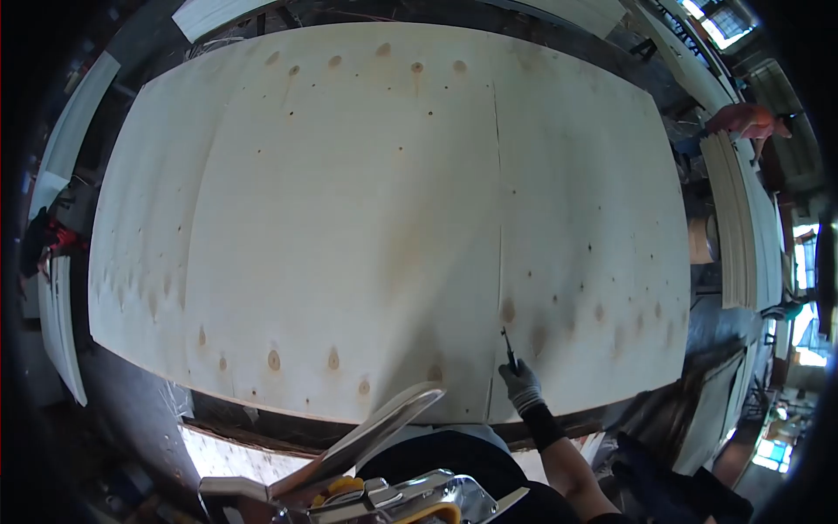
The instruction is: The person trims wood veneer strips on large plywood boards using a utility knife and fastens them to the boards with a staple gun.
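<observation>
My right hand [522, 384], in a grey glove with a dark wrist cuff, is closed on a slim knife-like tool [509, 348] with a dark handle. Its thin tip points away from me over a large pale plywood sheet [340, 210], close to a long straight seam. Whether the tip touches the wood I cannot tell. Brown knots and small dark spots dot the sheet. My left hand does not show. In front of my body, at the bottom, is a shiny metal device [419, 498] with yellow parts and a long, flat, pale arm [375, 428].
Stacked boards [742, 218] stand on the right, near a person in red [746, 120]. Another person [48, 240] is at the far left beside pale panels [59, 323]. More panels [218, 16] lie beyond the sheet's far edge. Dark floor surrounds it.
</observation>
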A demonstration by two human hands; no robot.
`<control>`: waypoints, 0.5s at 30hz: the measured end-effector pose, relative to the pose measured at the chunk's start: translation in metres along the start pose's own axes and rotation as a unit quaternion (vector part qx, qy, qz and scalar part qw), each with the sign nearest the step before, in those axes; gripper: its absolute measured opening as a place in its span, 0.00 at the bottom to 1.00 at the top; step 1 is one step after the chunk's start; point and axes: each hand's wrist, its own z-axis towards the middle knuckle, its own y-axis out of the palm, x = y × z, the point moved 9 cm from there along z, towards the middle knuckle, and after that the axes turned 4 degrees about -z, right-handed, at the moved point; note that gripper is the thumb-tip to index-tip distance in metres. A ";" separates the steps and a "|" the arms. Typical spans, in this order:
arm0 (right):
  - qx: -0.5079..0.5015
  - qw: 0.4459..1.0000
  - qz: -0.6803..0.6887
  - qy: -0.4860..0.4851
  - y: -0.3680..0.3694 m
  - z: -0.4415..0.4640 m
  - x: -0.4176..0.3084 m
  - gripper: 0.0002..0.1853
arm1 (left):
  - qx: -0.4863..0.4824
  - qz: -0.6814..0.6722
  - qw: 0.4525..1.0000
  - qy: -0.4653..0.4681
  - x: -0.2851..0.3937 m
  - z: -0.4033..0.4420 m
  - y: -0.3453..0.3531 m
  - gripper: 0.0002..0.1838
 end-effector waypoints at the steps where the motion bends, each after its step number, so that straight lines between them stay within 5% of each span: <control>1: 0.004 1.000 -0.007 0.011 -0.002 0.020 -0.003 0.13 | -0.008 -0.004 1.000 -0.004 0.001 0.013 0.007 0.17; 4: 0.092 0.989 -0.094 -0.061 -0.030 0.055 -0.087 0.18 | -0.035 -0.027 0.999 -0.011 0.003 0.055 0.027 0.17; 11: 0.064 0.998 -0.012 0.012 -0.029 0.190 -0.137 0.21 | -0.089 -0.104 0.990 -0.033 -0.009 0.145 0.054 0.18; 13: 0.044 0.999 -0.013 0.019 -0.026 0.207 -0.153 0.22 | -0.047 -0.110 0.992 -0.046 -0.027 0.166 0.029 0.19; 15: 0.071 0.995 -0.066 -0.014 -0.024 0.224 -0.140 0.22 | 0.173 0.002 0.984 -0.043 -0.062 0.183 -0.055 0.17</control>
